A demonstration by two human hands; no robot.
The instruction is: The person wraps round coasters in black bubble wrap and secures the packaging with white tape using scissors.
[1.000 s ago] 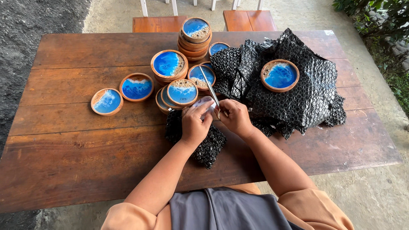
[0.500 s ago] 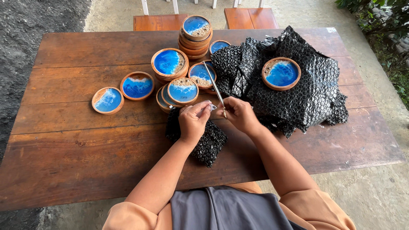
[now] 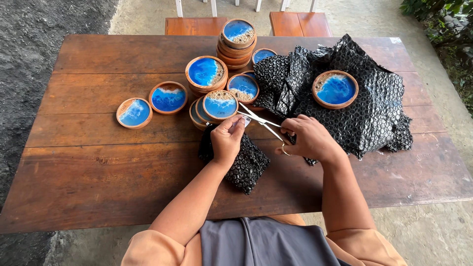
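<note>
**Blue resin coasters, one wrapped bundle under the scissors**

Wooden table spans my view, and I read it from the left. Two round wood-rimmed coasters with blue resin faces lie flat and bare at the far left. Next come several low stacks of the same coasters, also bare, and a taller stack further back.

At the centre my left hand rests on a small bundle wrapped in black bubble wrap, which lies on the table just below the nearest stack. Its thumb and fingers are pinched closed on a small pale piece at the bundle's top edge; whether that is tape or a tag is too small to tell.

My right hand is closed through the handles of a pair of scissors, blades parted a little, tips pointing left to that pale piece.

Further right a big crumpled sheet of black bubble wrap covers the table, with one more bare coaster lying on top of it.

I judge this early: one bundle looks wrapped and is being finished, while about a dozen coasters remain uncovered.
</note>
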